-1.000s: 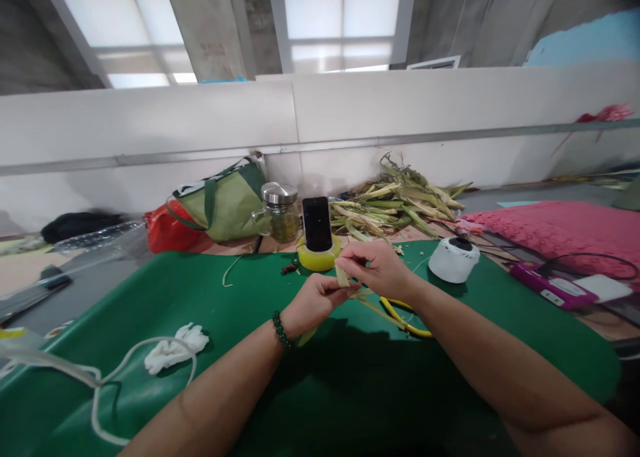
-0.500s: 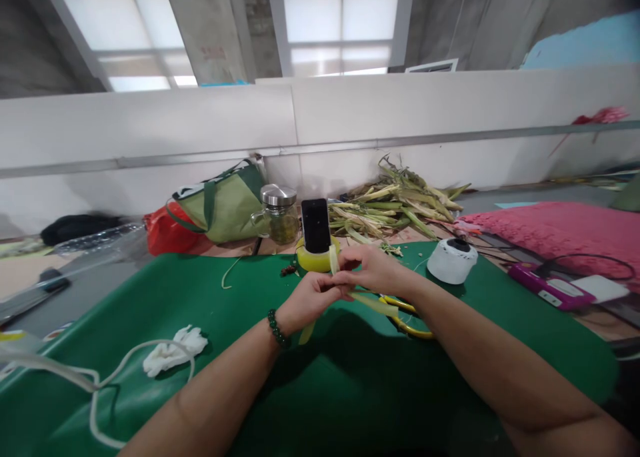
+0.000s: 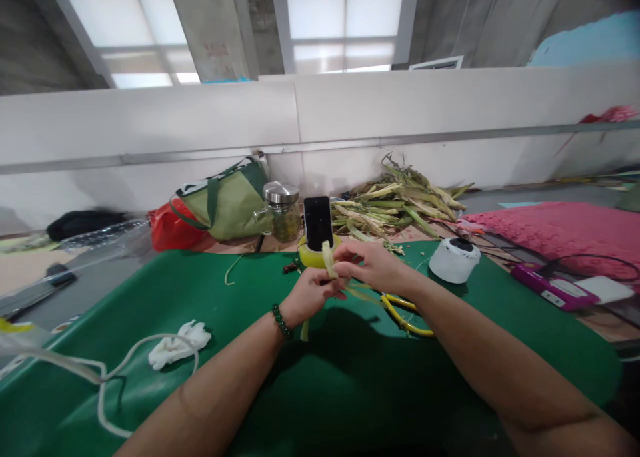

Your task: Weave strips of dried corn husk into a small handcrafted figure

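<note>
My left hand point(image 3: 313, 293), with a green bead bracelet at the wrist, is closed on a pale yellow-green husk strip point(image 3: 329, 257) that stands up above the fingers. One end point(image 3: 305, 331) hangs below this hand, and another pale length point(image 3: 365, 294) runs out to the right. My right hand point(image 3: 367, 265) pinches the strip just above my left fingers. What lies between the fingertips is partly hidden. Yellow-handled scissors point(image 3: 403, 318) rest on the green mat point(image 3: 350, 390), partly behind my right forearm.
A phone point(image 3: 318, 223) stands in a yellow tape roll point(image 3: 311, 257) just beyond my hands. Behind are a glass jar point(image 3: 281, 220), a green bag point(image 3: 227, 207) and a pile of husks point(image 3: 400, 200). A white spool point(image 3: 454, 261), crumpled tissue point(image 3: 179, 345) and white cable point(image 3: 103, 403) lie around the mat.
My right hand has shifted slightly, and its fingers now sit higher on the strip. The upright end now looks bent over into a loop. The view has moved a little.
</note>
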Available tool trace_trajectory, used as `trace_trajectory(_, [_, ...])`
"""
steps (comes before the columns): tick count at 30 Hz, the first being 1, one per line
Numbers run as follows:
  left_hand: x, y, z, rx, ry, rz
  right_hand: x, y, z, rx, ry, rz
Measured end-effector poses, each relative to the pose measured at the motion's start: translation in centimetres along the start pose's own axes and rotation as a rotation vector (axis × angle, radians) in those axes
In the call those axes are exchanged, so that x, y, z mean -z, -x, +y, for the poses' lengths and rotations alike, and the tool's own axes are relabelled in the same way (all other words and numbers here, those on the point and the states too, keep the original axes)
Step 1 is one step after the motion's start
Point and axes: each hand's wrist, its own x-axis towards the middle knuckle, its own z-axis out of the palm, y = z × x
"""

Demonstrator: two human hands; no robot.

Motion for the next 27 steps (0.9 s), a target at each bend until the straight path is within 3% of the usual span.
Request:
trace_trajectory(3, [0.5, -0.2, 0.3, -0.036, -0.053, 0.173, 0.6, -0.4, 1.1, -0.229, -0.011, -0.176])
trace_trajectory(6, [0.7, -0.2, 0.6, -0.075, -0.056, 0.24, 0.9, -0.5, 2.0, -0.296, -0.117, -0.293])
trace_trajectory(9, [0.8, -0.2, 0.8, -0.01, 0.076, 0.216, 1.2, -0.4, 2.0, -0.235, -0.097, -0.234])
trace_trajectory(15, [1.0, -0.3, 0.9, 0.149, 0.202, 0.186, 2.0, -0.2, 1.4, -0.01, 0.231, -0.149])
trace_trajectory(20, [1.3, -0.1, 1.2, 0.315, 0.28, 0.104, 2.1, -0.5, 2.5, 0.021, 0.331, -0.137])
trace_trajectory(22, [1.2, -0.2, 1.2, 0.359, 0.321, 0.1, 2.0, -0.4, 2.6, 0.095, 0.36, -0.028])
trace_trajectory(26, [0.8, -0.6, 1.0, 0.353, 0.455, 0.264, 1.1, 0.9, 0.7, 0.284, 0.46, 0.544])
trace_trajectory(27, [0.7, -0.7, 0.8, 0.318, 0.491, 0.289, 0.5, 1.2, 0.1, 0.357, 0.507, 0.532])
